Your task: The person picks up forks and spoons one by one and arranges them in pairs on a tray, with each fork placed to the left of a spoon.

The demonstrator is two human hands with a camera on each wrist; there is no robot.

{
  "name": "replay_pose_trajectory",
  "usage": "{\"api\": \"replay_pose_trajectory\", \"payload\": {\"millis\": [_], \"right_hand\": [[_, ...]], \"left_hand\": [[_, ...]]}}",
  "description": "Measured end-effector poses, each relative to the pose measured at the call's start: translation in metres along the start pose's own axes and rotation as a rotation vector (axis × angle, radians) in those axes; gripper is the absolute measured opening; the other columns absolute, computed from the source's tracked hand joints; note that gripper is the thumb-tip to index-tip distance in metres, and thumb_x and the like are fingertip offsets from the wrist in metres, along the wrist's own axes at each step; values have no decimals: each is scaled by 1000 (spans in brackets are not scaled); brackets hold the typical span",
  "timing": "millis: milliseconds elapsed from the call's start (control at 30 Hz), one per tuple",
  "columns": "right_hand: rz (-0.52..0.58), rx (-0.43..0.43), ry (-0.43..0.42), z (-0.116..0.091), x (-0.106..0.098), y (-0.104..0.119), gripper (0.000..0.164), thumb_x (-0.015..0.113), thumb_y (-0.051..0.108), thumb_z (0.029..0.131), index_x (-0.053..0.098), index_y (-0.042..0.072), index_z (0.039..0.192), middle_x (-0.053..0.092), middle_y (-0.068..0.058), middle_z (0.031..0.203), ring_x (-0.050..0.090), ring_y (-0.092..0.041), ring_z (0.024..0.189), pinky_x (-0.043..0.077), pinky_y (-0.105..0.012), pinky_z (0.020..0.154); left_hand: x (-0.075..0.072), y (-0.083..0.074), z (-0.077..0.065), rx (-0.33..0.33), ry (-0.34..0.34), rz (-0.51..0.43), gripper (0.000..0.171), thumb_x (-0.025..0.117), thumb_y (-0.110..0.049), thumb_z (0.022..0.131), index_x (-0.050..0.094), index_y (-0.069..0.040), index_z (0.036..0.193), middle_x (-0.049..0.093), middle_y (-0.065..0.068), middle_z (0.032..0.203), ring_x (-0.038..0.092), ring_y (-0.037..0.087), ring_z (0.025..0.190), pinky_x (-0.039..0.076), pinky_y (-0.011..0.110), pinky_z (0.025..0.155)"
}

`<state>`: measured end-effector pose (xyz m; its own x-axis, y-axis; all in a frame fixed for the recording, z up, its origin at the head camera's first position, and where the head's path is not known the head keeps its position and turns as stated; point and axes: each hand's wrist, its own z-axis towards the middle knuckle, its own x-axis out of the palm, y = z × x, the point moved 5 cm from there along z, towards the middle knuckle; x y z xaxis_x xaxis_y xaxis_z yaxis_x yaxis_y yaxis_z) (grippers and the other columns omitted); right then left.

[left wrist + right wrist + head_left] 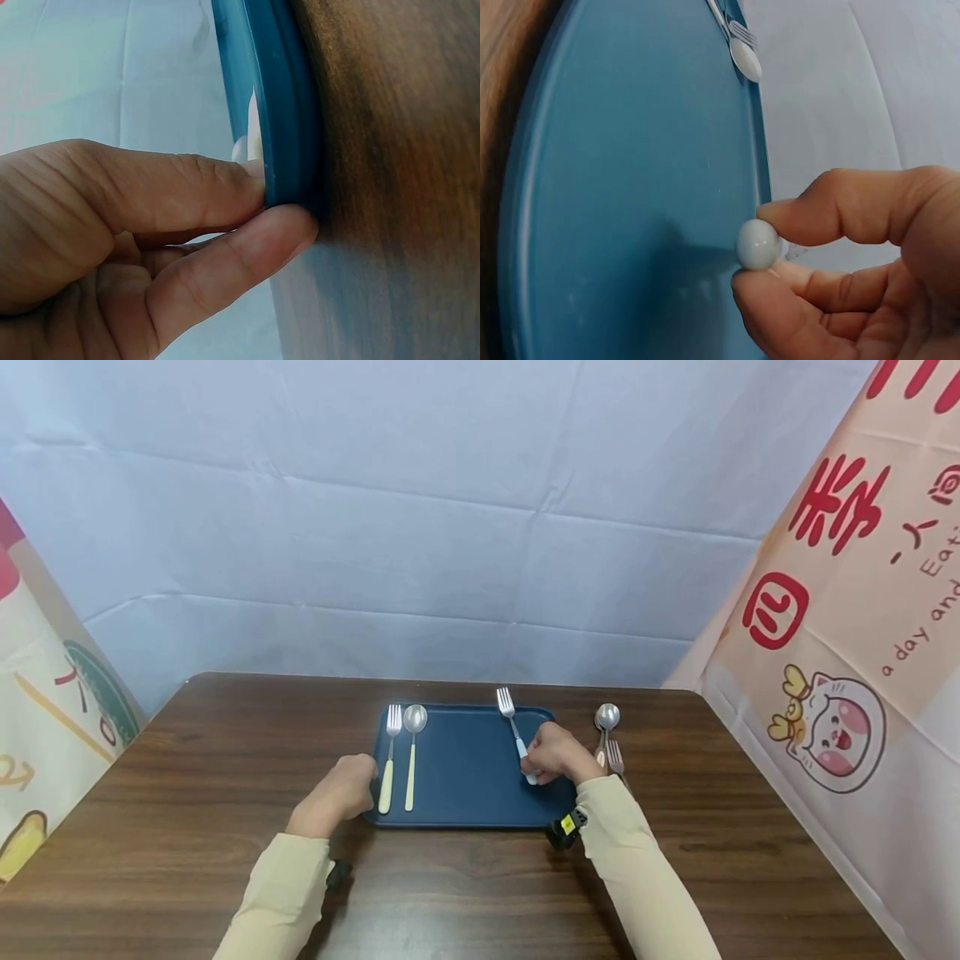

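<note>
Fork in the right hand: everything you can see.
The fork has a silvery, metal-looking head and neck and a glossy, pale handle with a rounded end. Its tines point forward, slightly left. The right hand pinches the handle over the blue tray; whether the fork touches it is unclear.

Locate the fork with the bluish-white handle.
In the head view, the fork is pinched by its handle in the right hand, over the right side of the tray.

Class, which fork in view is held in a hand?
The white-handled fork, pinched by the right hand over the tray. The cream-handled fork lies unheld at the tray's left end; the third fork lies right of the tray.
</note>
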<state>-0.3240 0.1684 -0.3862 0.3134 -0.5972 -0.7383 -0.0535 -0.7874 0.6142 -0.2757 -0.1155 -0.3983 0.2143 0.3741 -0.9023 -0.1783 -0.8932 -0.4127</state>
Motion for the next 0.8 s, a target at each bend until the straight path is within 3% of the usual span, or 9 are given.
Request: {"api": "replay_pose_trajectory", "payload": {"millis": [267, 500, 667, 800], "right_hand": [[25, -6, 20, -2, 14, 10, 29, 63, -2, 76, 49, 7, 52, 54, -7, 57, 58, -17, 51, 51, -29, 52], [58, -22, 31, -3, 27, 20, 26, 63, -3, 76, 51, 4, 54, 58, -9, 59, 60, -17, 52, 52, -30, 52], [76, -38, 57, -5, 37, 25, 31, 62, -4, 75, 47, 7, 50, 52, -6, 52, 59, -18, 50, 52, -31, 53], [81, -60, 70, -7, 42, 29, 35, 61, -3, 75, 42, 9, 48, 42, -1, 45, 58, -19, 47, 52, -31, 53]], "left_hand": [[1, 1, 1, -22, 12, -2, 20, 56, 16, 72, 60, 6, 89, 54, 12, 77, 45, 21, 64, 39, 31, 56], [0, 1, -1, -15, 7, -7, 23, 56, 17, 72, 60, 8, 93, 56, 12, 82, 45, 21, 66, 39, 32, 58], [0, 0, -1, -11, 8, -21, 19, 54, 17, 72, 58, 4, 85, 49, 9, 71, 42, 20, 62, 37, 31, 55], [0, 0, -1, -6, 5, -21, 22, 55, 17, 72, 60, 8, 91, 57, 14, 82, 45, 22, 66, 40, 32, 58]]}}
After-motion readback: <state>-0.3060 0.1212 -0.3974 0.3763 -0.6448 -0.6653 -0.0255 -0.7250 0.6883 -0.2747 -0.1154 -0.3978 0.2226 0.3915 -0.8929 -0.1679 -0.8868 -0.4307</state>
